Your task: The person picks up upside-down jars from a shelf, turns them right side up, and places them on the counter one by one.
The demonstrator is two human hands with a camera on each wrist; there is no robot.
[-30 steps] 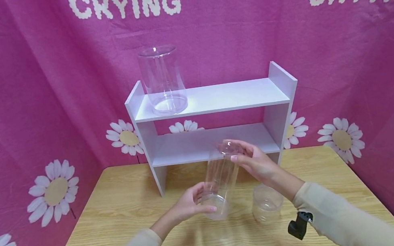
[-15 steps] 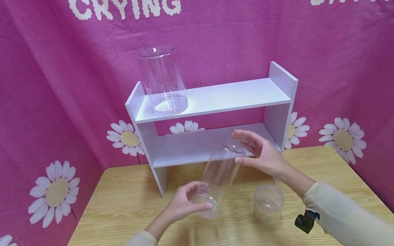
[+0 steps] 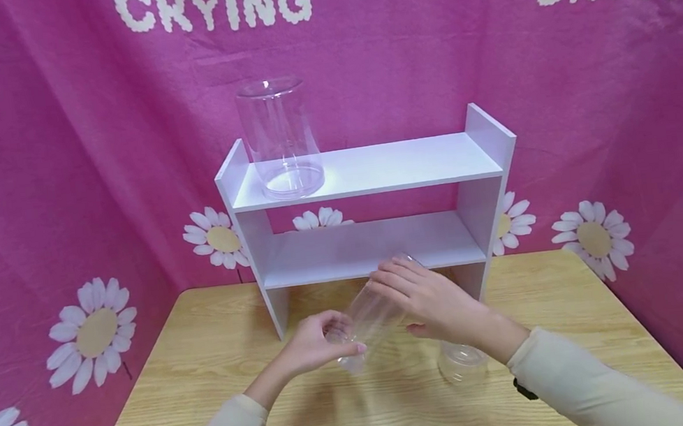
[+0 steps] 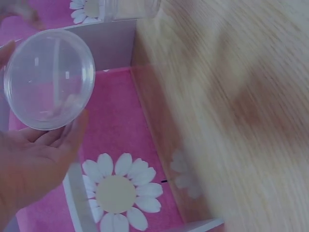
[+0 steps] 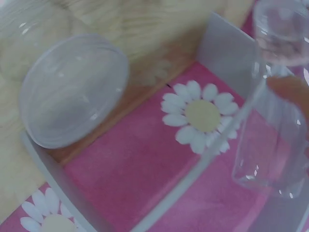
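Observation:
A tall clear plastic jar (image 3: 373, 315) is held tilted above the table, its upper end leaning right. My left hand (image 3: 315, 342) grips its lower end between thumb and fingers. In the left wrist view, the jar's round end (image 4: 50, 82) faces the camera above the palm. My right hand (image 3: 430, 301) lies over the upper part, back of the hand up, fingers stretched across the jar and thumb apart from it. The right wrist view shows the jar's side (image 5: 270, 140) with a fingertip beside it. A short clear jar (image 3: 462, 366) stands on the table below the right wrist, partly hidden.
A white two-tier shelf (image 3: 418, 162) stands at the back of the wooden table (image 3: 208, 376). On its top board, at the left, a large clear jar (image 3: 282, 139) stands upright. Pink cloth (image 3: 386, 53) with white daisies hangs behind and on both sides.
The tall jar has tilted further, its lower end shifting left. My right hand drew back from the upper end, then came over the jar with its back turned up.

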